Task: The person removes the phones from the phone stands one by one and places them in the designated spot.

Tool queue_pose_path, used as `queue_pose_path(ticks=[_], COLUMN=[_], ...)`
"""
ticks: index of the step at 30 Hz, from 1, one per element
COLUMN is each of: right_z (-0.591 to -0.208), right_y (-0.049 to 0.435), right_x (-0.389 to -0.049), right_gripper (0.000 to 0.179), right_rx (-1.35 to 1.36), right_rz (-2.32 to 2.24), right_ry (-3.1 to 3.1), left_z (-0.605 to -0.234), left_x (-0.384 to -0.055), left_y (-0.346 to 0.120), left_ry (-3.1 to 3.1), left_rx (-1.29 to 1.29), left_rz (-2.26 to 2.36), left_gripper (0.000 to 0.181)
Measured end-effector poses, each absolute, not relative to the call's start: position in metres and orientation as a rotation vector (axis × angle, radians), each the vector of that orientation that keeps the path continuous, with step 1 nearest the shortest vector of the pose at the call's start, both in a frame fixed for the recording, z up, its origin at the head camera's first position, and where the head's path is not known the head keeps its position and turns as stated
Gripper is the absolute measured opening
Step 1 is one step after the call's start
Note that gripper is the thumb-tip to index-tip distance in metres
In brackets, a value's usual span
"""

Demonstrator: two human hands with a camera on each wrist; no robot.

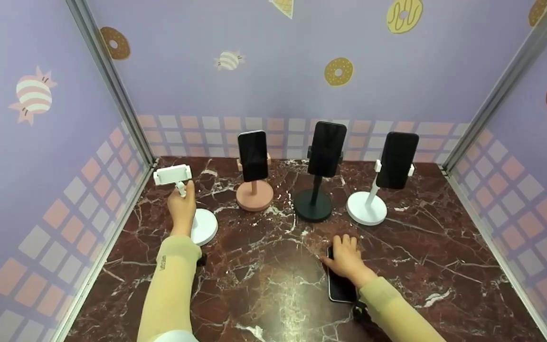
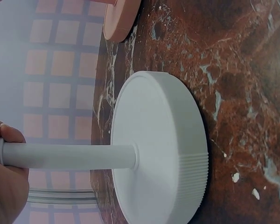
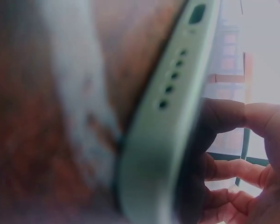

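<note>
At the left, my left hand [image 1: 182, 209] grips the upper pole of a white phone stand [image 1: 173, 175]. The empty holder shows above the hand in the head view. Its round white base [image 2: 147, 112] rests on the marble tabletop, with the pole [image 2: 79, 156] rising from it. My right hand [image 1: 345, 259] lies over a black-screened smartphone [image 1: 341, 287] on the table, thumb at its left edge and bent fingers over its far end. In the right wrist view, the phone's pale bottom edge [image 3: 172, 88] is close to the camera, with the fingers [image 3: 228, 170] against its screen side.
Behind stand a pink stand [image 1: 254, 197], a black stand [image 1: 313, 206] and another white stand [image 1: 367, 209]. Each holds an upright dark phone. Patterned purple wall panels [image 1: 283, 90] enclose the marble table [image 1: 264, 280] at the back and both sides.
</note>
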State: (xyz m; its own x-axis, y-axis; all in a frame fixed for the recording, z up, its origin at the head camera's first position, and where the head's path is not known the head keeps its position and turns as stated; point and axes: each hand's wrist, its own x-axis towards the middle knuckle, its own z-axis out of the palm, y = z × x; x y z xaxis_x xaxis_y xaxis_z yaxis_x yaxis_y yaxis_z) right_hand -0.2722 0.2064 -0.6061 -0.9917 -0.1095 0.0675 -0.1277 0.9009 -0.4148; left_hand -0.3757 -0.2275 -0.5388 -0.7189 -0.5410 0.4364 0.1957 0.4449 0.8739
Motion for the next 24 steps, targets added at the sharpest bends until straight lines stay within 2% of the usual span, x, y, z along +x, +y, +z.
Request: queue_pose_path(ticks=[10, 24], right_z=[-0.6088, -0.6081], right_y=[0.2058, 0.2052], right_x=[-0.2713, -0.2724], right_gripper=[0.054, 0.054], right_rx=[0.225, 0.202], right_rz=[0.615, 0.639], right_ry=[-2.983, -3.012], left_z=[-0.5382, -0.5378], left_x=[-0.3744, -0.3738], left_y=[-0.226, -0.2236], left_ry=[-1.992, -1.993], left_rx=[0.301, 0.391], left_rz=[-1.336, -1.383], left_gripper=[0.034, 0.025])
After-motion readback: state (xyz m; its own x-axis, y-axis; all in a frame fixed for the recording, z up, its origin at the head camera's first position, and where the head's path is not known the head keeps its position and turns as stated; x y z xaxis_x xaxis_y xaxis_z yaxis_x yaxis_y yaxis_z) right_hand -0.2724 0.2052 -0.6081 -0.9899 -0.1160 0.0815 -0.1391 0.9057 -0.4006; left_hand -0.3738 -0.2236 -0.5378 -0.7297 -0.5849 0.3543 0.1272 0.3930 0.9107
